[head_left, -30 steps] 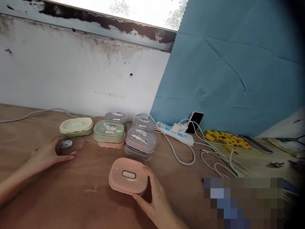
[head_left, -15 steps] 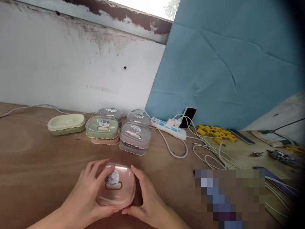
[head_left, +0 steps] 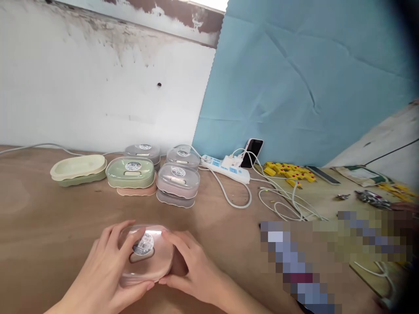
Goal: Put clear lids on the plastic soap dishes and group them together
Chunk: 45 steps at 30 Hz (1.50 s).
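Observation:
A pink oval soap box (head_left: 159,255) with a clear lid and a round printed sticker is between my hands, low in the head view. My left hand (head_left: 113,261) grips its left side, fingers over the lid and thumb at the near edge. On the right side, my right hand (head_left: 193,264) holds it with the fingertips on the lid's upper right and the thumb near the front corner. Beyond them stand a green lidded box (head_left: 139,176) on a pink tray (head_left: 137,191), and a pale mauve lidded box (head_left: 178,181) on a grey one.
Pale yellow-green trays (head_left: 78,165) are stacked at the left. A power strip (head_left: 225,169), a leaning phone (head_left: 253,152) and looping white cables (head_left: 281,205) lie to the right. Yellow parts (head_left: 290,172) sit farther right. A white wall and blue cloth (head_left: 278,78) form the back.
The view has shifted slightly, so the soap box and hands appear farther left. My right fingers have moved onto the lid's upper right, from the box's side.

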Available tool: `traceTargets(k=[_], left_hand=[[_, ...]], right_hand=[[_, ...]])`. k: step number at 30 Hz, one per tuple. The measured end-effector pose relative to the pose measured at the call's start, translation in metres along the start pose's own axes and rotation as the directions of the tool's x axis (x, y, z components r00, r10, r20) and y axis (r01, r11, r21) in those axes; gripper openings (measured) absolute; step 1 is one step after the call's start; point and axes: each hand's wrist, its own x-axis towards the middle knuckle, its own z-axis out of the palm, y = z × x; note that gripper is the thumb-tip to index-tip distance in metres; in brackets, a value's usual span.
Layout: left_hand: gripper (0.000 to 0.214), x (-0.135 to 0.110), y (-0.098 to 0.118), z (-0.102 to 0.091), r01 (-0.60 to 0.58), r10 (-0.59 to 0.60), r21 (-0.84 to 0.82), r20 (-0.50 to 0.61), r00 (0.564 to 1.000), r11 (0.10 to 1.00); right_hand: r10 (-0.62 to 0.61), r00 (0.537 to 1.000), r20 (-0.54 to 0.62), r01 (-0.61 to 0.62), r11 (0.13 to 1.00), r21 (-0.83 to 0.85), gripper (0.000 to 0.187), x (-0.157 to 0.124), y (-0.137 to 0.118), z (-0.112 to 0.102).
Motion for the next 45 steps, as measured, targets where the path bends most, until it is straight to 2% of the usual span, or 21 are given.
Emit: traceTargets(k=[4,9,15,19,22,23,25,26,28,29,30,32,34,35,37,39,42,45], left_hand=[[0.060,-0.010,-0.004,-0.001,-0.045,0.045,0.014,-0.016,0.999,0.999],[0.054,-0.020,-0.010,-0.006,-0.010,0.010,0.015,-0.019,1.000,1.000],[0.049,-0.018,-0.015,-0.007,-0.065,0.065,-0.005,0.017,0.998,0.998],[0.052,-0.009,-0.015,-0.005,-0.097,0.098,-0.019,0.049,0.994,0.995],[0.061,0.004,-0.022,-0.011,-0.104,0.109,-0.067,0.075,0.991,0.992],[0.061,0.009,-0.028,-0.015,-0.084,0.089,-0.088,0.056,0.994,0.993],[0.056,0.023,-0.049,-0.027,-0.028,0.022,-0.091,-0.066,0.998,0.995],[0.050,0.030,-0.062,-0.033,0.004,-0.013,-0.055,-0.164,0.986,0.998],[0.050,0.045,-0.093,-0.046,0.084,-0.043,0.092,-0.378,0.925,0.992],[0.055,0.052,-0.108,-0.052,0.151,-0.075,0.143,-0.433,0.898,0.978],[0.060,0.058,-0.123,-0.058,0.241,-0.155,0.141,-0.449,0.880,0.960],[0.066,0.067,-0.146,-0.067,0.434,-0.375,0.035,-0.445,0.813,0.900],[0.074,0.074,-0.162,-0.072,0.556,-0.551,-0.110,-0.388,0.739,0.824],[0.078,0.077,-0.168,-0.074,0.582,-0.603,-0.176,-0.357,0.713,0.794],[0.084,0.081,-0.176,-0.076,0.584,-0.649,-0.282,-0.314,0.693,0.761],[0.085,0.086,-0.180,-0.077,0.563,-0.654,-0.339,-0.297,0.696,0.754],[0.080,0.092,-0.179,-0.076,0.556,-0.648,-0.346,-0.273,0.711,0.756],[0.073,0.087,-0.176,-0.076,0.602,-0.669,-0.294,-0.266,0.694,0.742]], right_hand=[[0.019,1.000,0.011,-0.019,0.999,0.042,0.083,0.000,0.000,-0.001],[0.040,0.999,0.012,-0.041,0.997,0.064,0.097,0.000,0.002,-0.001],[0.038,0.999,0.033,-0.039,0.999,0.017,0.089,0.001,0.001,-0.002],[0.011,1.000,-0.025,-0.013,0.998,-0.069,0.081,-0.001,0.001,0.001],[0.039,0.994,-0.107,-0.057,0.982,-0.180,0.081,-0.002,0.001,0.004],[0.055,0.989,-0.138,-0.085,0.971,-0.222,0.080,-0.003,0.001,0.005],[0.095,0.973,-0.208,-0.155,0.942,-0.297,0.079,-0.003,0.001,0.006],[0.113,0.963,-0.245,-0.192,0.926,-0.326,0.077,-0.003,0.002,0.007],[0.140,0.942,-0.306,-0.253,0.895,-0.367,0.076,-0.003,0.004,0.008],[0.147,0.933,-0.329,-0.272,0.886,-0.375,0.077,-0.003,0.005,0.009],[0.146,0.927,-0.347,-0.280,0.884,-0.374,0.077,-0.003,0.006,0.009],[0.126,0.919,-0.374,-0.265,0.899,-0.348,0.079,-0.003,0.008,0.010],[0.078,0.912,-0.402,-0.221,0.920,-0.324,0.078,-0.004,0.008,0.011],[0.043,0.908,-0.416,-0.193,0.925,-0.326,0.077,-0.005,0.007,0.012],[-0.039,0.900,-0.434,-0.130,0.927,-0.353,0.072,-0.007,0.006,0.012],[-0.112,0.891,-0.439,-0.069,0.924,-0.377,0.068,-0.008,0.005,0.012],[-0.194,0.875,-0.443,-0.003,0.914,-0.406,0.063,-0.008,0.003,0.012],[-0.273,0.854,-0.442,0.049,0.890,-0.454,0.061,-0.010,0.002,0.012]])
